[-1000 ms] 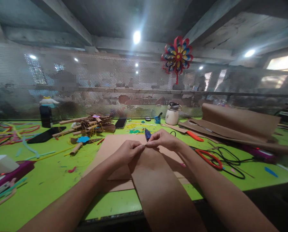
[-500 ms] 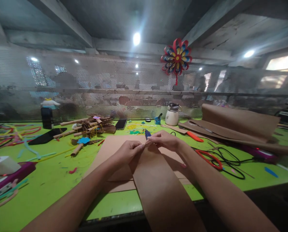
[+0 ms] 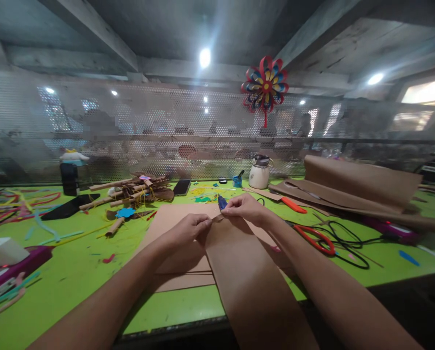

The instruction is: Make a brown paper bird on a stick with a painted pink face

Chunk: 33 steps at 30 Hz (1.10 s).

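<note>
A long strip of brown kraft paper (image 3: 252, 272) runs from the middle of the table down over its front edge. With thumb and fingers pinched, my left hand (image 3: 191, 228) grips its far left corner. My right hand (image 3: 247, 210) is closed on the far end, its fingertips together at the paper's edge. Just beyond those fingertips lies a small dark-blue pointed object (image 3: 222, 202); its kind cannot be made out. Flat sheets of lighter brown paper (image 3: 166, 218) lie under the strip and my left hand.
Orange-handled scissors (image 3: 314, 239) and black cable lie at right, near a large folded kraft sheet (image 3: 363, 184). An orange-handled knife (image 3: 293, 204) and a white jug (image 3: 259, 172) stand behind. At left are rolled paper sticks (image 3: 130, 192), a phone (image 3: 182, 187) and a power strip (image 3: 16, 272).
My left hand has shifted slightly along the far edge, away from my right fingertips. The strip's lower part has swung a little to the right. The whole view moved slightly.
</note>
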{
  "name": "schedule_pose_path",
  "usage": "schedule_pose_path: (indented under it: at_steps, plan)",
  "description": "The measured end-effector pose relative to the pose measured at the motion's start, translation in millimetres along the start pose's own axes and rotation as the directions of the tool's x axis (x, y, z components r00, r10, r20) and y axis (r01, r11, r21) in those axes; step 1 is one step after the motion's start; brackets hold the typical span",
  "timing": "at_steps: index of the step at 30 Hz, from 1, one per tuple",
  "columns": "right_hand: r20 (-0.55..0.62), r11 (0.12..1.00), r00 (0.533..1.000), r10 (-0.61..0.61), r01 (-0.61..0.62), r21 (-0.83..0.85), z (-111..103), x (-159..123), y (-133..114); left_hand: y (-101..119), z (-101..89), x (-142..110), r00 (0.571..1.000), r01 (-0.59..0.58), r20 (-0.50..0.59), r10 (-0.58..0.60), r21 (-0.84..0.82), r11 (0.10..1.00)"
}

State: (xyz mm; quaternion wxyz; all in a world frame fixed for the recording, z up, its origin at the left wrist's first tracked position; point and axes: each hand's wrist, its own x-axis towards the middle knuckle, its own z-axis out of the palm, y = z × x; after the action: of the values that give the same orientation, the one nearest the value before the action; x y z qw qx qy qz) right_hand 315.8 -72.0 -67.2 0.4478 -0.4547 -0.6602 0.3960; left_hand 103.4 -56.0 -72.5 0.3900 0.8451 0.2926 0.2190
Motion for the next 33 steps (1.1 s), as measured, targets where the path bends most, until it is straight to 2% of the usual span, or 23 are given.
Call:
schedule_pose_path:
  at_steps: [3, 7, 14, 18, 22, 27, 33]
  plan:
    - [-0.004, 1.0, 1.0, 0.03, -0.03, -0.006, -3.1, -3.3, -7.4, 0.8, 1.0, -0.7, 1.0, -0.014, 0.009, 0.014, -0.003, 1.0]
    - [0.007, 0.998, 0.999, 0.053, -0.052, -0.034, -9.2, -6.9, -13.7, 8.0, 3.4, -4.7, 0.997, -0.026, 0.067, 0.032, -0.099, 0.995]
    - [0.059, 0.999, 0.997, 0.043, -0.042, -0.018, -17.3, -3.6, -5.4, 2.5, 3.7, -5.7, 0.993, 0.074, 0.111, -0.052, -0.21, 0.975]
    - [0.085, 0.999, 0.996, 0.042, -0.04, -0.023, -20.2, -2.3, -1.1, 2.1, 2.0, -5.3, 0.99, 0.081, 0.136, -0.043, -0.286, 0.955]
    - [0.093, 0.999, 0.995, 0.044, -0.041, -0.033, -21.9, -0.7, 3.0, 2.1, -1.0, -5.5, 0.985, 0.119, 0.145, -0.091, -0.2, 0.972]
    - [0.08, 0.998, 0.996, 0.037, -0.033, -0.047, -23.4, -0.5, 2.8, -3.4, -6.7, -5.0, 0.992, 0.124, 0.016, -0.125, 0.026, 0.992]
    - [0.102, 0.998, 0.995, 0.0, 0.005, -0.056, -27.7, -0.1, 7.1, -1.4, -14.3, -4.3, 0.988, 0.13, 0.089, -0.127, -0.028, 0.991]
